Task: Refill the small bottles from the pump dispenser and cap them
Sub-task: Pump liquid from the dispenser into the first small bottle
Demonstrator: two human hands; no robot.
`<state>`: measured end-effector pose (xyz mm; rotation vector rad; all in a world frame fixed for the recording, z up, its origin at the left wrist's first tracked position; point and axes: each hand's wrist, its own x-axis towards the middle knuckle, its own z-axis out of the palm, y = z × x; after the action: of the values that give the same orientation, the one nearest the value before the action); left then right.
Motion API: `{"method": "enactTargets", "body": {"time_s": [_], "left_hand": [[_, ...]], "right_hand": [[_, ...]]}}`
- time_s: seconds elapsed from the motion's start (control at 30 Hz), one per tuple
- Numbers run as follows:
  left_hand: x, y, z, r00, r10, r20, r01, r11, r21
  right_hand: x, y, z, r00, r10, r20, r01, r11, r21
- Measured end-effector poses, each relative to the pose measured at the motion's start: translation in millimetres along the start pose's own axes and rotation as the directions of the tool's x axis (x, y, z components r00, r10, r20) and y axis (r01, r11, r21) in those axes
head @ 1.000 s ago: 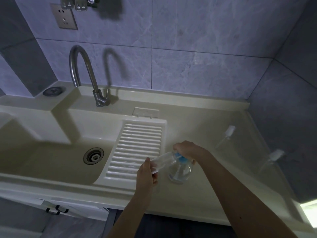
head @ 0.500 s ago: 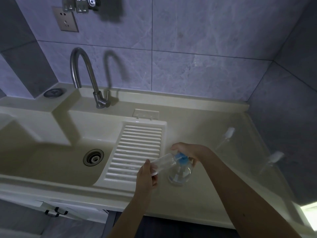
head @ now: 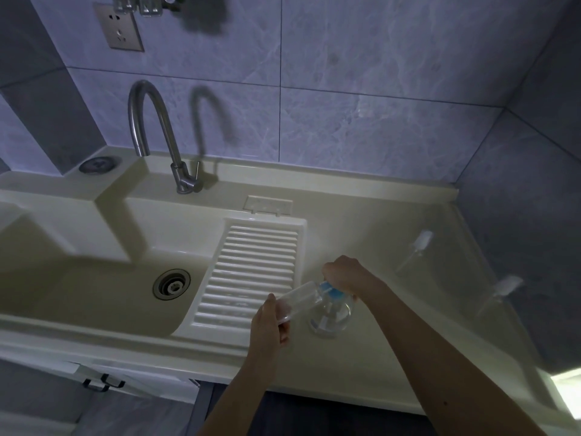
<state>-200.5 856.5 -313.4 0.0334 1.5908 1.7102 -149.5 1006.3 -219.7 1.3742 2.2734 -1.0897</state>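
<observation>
Dim, bluish light. Cream worktop with a moulded sink at left, set into a corner of grey marbled wall tiles. Round drain in the basin floor. A ribbed washboard slope runs from the worktop down into the basin. Steel gooseneck tap on the back ledge, casting a curved shadow on the tiles. A round metal cap sits on the ledge left of the tap. Wall socket high at upper left; some metal fittings above it, cut off by the frame edge. Below the worktop's front edge, a cabinet with a dark handle.

Pump dispenser, clear with a blue pump head, stands on the worktop just right of the washboard. Right hand is curled over the pump head, gripping it from above. Left hand grips a small clear bottle by its base, tilted, its mouth up against the pump's nozzle. Liquid level in either cannot be told.

Two more small bottles with white tops on the worktop's right side, well apart from the hands: one farther back, one nearer the right wall. Both faint against the cream surface. Bright patch at lower right edge.
</observation>
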Motion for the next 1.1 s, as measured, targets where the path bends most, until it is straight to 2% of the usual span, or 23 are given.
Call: {"method": "enactTargets", "body": {"time_s": [0.1,0.2,0.27,0.37,0.5,0.63,0.73,0.9,1.03,1.1], "left_hand": [[-2,1,0,1.0,-0.008,0.012,0.008,1.0,-0.012],[-5,6,2,1.0,0.002,0.018,-0.002,1.0,-0.013],[-6,7,2,1.0,0.022,0.021,-0.022,1.0,-0.005],[-9,8,2,0.998,0.047,0.028,-0.047,0.999,0.005],[-6,8,3,0.999,0.042,0.015,-0.042,0.999,0.005],[-4,3,1,0.999,0.042,0.013,-0.042,0.999,0.025],[-3,-2,-1,1.0,0.026,0.014,-0.027,0.999,0.036],[-3,1,0,1.0,0.014,0.011,-0.014,1.0,0.011],[-7,7,3,1.0,0.027,0.006,-0.027,1.0,-0.01],[-8,8,5,1.0,0.023,-0.014,-0.024,0.999,-0.024]], "right_hand": [[-2,-1,-4,0.997,0.046,0.055,-0.049,0.997,0.053],[-4,-1,-13,0.971,0.119,0.208,-0.156,0.972,0.174],[-1,-2,-17,0.965,0.144,0.221,-0.191,0.96,0.207],[-1,-8,-16,0.981,0.109,0.159,-0.147,0.957,0.251],[6,-8,-6,0.997,0.08,-0.004,-0.077,0.974,0.215],[13,-2,2,0.994,0.022,-0.106,-0.01,0.993,0.114],[16,1,5,0.987,0.034,-0.158,-0.011,0.99,0.142],[15,-3,2,0.994,0.001,-0.107,0.011,0.994,0.105],[8,-9,-9,0.997,0.039,0.07,-0.049,0.988,0.144],[4,-9,-13,0.995,0.023,0.101,-0.041,0.984,0.172]]}}
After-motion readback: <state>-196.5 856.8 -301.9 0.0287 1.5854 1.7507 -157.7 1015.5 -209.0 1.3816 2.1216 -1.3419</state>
